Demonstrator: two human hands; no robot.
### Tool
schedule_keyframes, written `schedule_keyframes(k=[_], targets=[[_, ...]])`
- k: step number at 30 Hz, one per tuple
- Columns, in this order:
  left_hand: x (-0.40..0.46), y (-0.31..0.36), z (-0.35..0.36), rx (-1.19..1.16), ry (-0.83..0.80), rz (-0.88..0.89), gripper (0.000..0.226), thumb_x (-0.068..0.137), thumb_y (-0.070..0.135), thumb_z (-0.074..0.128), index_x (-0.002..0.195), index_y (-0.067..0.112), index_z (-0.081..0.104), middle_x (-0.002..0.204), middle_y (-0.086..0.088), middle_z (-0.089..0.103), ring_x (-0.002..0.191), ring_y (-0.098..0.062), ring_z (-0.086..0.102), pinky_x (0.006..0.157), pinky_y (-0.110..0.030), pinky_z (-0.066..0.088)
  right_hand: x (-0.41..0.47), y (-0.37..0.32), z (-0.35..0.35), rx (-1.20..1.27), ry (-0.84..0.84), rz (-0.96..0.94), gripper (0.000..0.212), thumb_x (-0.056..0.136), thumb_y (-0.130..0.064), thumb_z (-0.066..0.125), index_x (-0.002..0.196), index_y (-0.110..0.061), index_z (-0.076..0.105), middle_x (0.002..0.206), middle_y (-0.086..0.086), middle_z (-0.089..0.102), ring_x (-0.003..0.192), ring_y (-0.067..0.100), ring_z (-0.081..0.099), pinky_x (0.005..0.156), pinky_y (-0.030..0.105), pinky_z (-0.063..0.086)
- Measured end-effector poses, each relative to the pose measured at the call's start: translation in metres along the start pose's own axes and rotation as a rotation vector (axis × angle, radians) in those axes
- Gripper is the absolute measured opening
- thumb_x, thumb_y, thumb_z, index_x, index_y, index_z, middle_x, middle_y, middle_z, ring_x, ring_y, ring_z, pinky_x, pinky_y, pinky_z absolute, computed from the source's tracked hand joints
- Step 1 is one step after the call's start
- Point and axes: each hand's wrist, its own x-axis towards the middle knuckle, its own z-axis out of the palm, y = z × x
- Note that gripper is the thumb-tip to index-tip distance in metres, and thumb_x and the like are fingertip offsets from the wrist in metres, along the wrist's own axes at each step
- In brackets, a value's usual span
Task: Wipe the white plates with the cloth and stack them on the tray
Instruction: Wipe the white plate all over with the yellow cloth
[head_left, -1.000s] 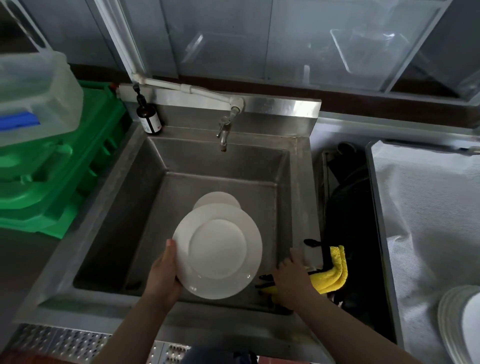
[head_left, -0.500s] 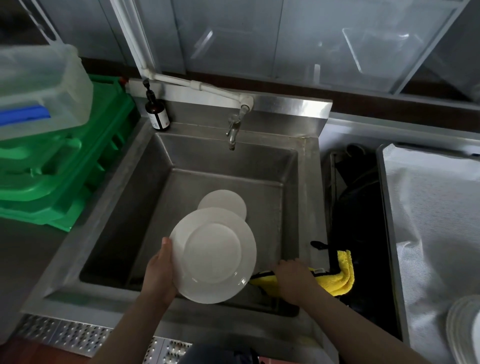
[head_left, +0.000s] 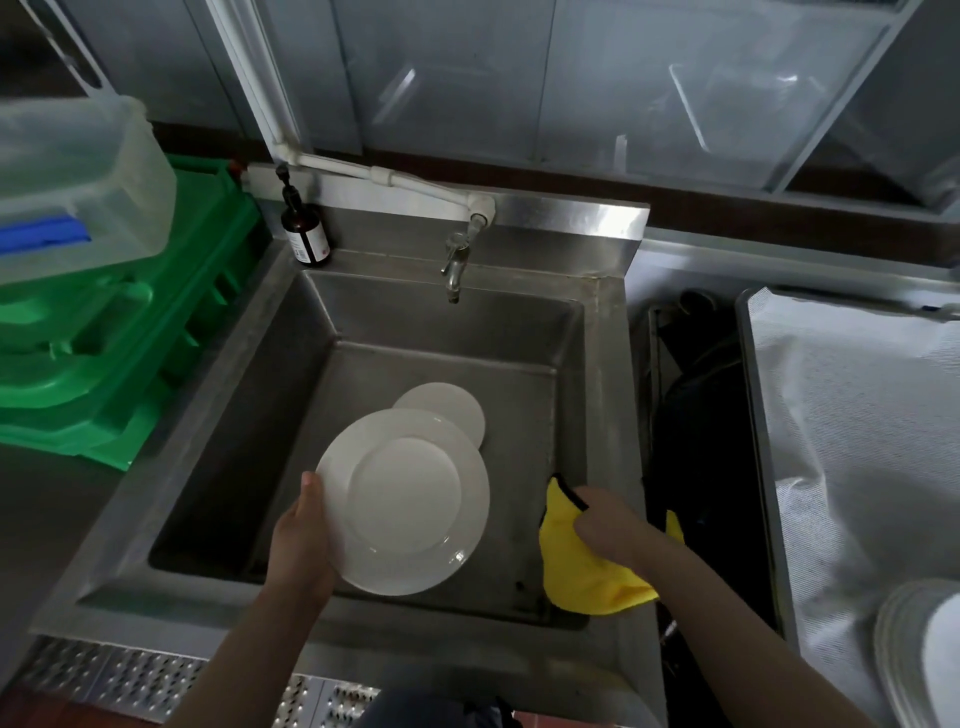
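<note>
Left hand (head_left: 301, 540) clamped on plate (head_left: 405, 501) over sink (head_left: 597, 395). Right hand (head_left: 605, 525) now closed on yellow cloth (head_left: 582, 582), lifted off rim. Wiping next, likely.

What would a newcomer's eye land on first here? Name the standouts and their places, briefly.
The white plate stands out first, held by the left hand over the steel sink, with a smaller plate lying in the basin behind it. Next comes the bright yellow cloth, gripped by the right hand at the sink's right edge. Stacked green trays fill the left side.
</note>
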Motion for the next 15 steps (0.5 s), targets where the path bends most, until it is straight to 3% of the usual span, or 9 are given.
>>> schedule_keyframes(k=[1, 5, 6, 9, 11, 13, 15], targets=[[-0.002, 0.001, 0.000, 0.002, -0.003, 0.000, 0.045, 0.102, 0.059, 0.035, 0.112, 0.024, 0.061, 0.101, -0.007, 0.066, 0.093, -0.028, 0.062, 0.086, -0.042, 0.049, -0.002, 0.001, -0.003, 0.033, 0.002, 0.028, 0.036, 0.091, 0.003, 0.039, 0.122, 0.004, 0.057, 0.120, 0.021, 0.062, 0.102, 0.034, 0.059, 0.085, 0.042, 0.052], [-0.007, -0.001, 0.005, 0.000, -0.002, 0.015, 0.041, 0.102, 0.058, 0.037, 0.108, 0.025, 0.061, 0.098, -0.004, 0.066, 0.090, -0.025, 0.062, 0.088, -0.043, 0.047, -0.012, 0.000, -0.011, 0.228, 0.008, 0.056, 0.036, 0.094, -0.003, 0.041, 0.125, -0.007, 0.058, 0.110, 0.016, 0.065, 0.099, 0.032, 0.060, 0.086, 0.041, 0.049], [-0.007, -0.001, 0.006, -0.008, 0.002, 0.019, 0.041, 0.102, 0.057, 0.038, 0.110, 0.024, 0.061, 0.097, -0.003, 0.065, 0.089, -0.024, 0.061, 0.088, -0.042, 0.047, -0.015, -0.001, -0.012, 0.288, 0.018, 0.064, 0.033, 0.096, -0.011, 0.045, 0.126, -0.006, 0.058, 0.113, 0.017, 0.064, 0.103, 0.032, 0.060, 0.092, 0.042, 0.048], [-0.014, -0.001, 0.012, 0.003, -0.001, 0.014, 0.039, 0.102, 0.055, 0.037, 0.106, 0.023, 0.060, 0.093, 0.000, 0.063, 0.083, -0.020, 0.058, 0.085, -0.040, 0.044, -0.020, -0.002, -0.012, 0.531, 0.081, 0.110, 0.058, 0.096, -0.048, 0.050, 0.142, -0.012, 0.047, 0.144, 0.010, 0.048, 0.131, 0.030, 0.046, 0.111, 0.042, 0.034], [-0.018, -0.002, 0.016, 0.013, -0.001, 0.015, 0.038, 0.103, 0.054, 0.037, 0.102, 0.024, 0.060, 0.090, 0.000, 0.062, 0.081, -0.019, 0.056, 0.083, -0.039, 0.042, -0.022, -0.002, -0.012, 0.634, 0.163, 0.084, 0.064, 0.094, -0.055, 0.050, 0.144, -0.015, 0.045, 0.148, 0.007, 0.044, 0.136, 0.028, 0.041, 0.112, 0.041, 0.031], [-0.021, -0.004, 0.019, 0.033, -0.009, 0.021, 0.039, 0.103, 0.053, 0.037, 0.101, 0.022, 0.061, 0.090, 0.000, 0.062, 0.080, -0.019, 0.057, 0.082, -0.039, 0.041, -0.025, 0.000, -0.011, 0.662, 0.241, 0.055, 0.053, 0.094, -0.049, 0.055, 0.136, -0.016, 0.055, 0.142, 0.005, 0.051, 0.130, 0.027, 0.046, 0.108, 0.041, 0.036], [-0.023, -0.005, 0.023, 0.053, -0.020, 0.019, 0.041, 0.103, 0.053, 0.038, 0.098, 0.021, 0.063, 0.089, 0.000, 0.063, 0.081, -0.019, 0.057, 0.083, -0.038, 0.042, -0.031, 0.000, -0.012, 0.683, 0.287, 0.027, 0.032, 0.093, -0.041, 0.060, 0.115, -0.020, 0.069, 0.125, 0.006, 0.064, 0.118, 0.027, 0.056, 0.104, 0.044, 0.043]])
